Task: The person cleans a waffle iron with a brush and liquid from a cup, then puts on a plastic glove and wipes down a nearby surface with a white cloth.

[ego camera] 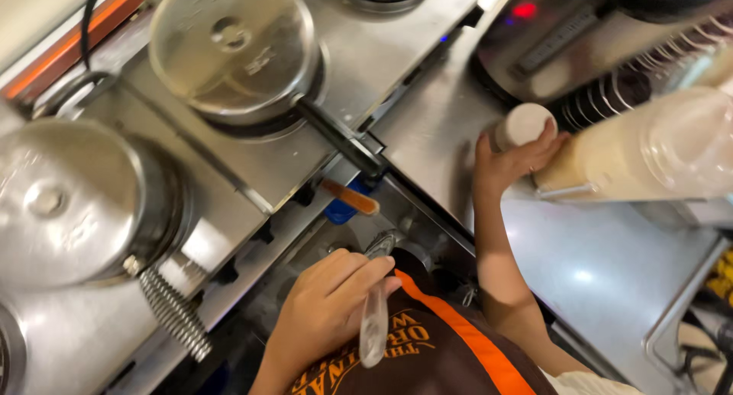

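Observation:
My left hand [324,311] is closed around a long utensil with a translucent handle [374,326], held over the gap in front of my brown apron with an orange stripe [435,341]. The utensil's metal tip [382,245] points away from me. My right hand [510,164] reaches out over the steel counter [595,265] and grips a white round cup [524,123]. The cup sits right beside a large translucent container of cream-coloured liquid [634,154].
On the steel stove at left stand a lidded pan [229,48] with a black handle [343,141] and a large lidded pot [72,200]. A wooden-handled tool [351,198] lies in the gap. An appliance with a red light [534,29] and a wire rack [634,82] stand behind the cup.

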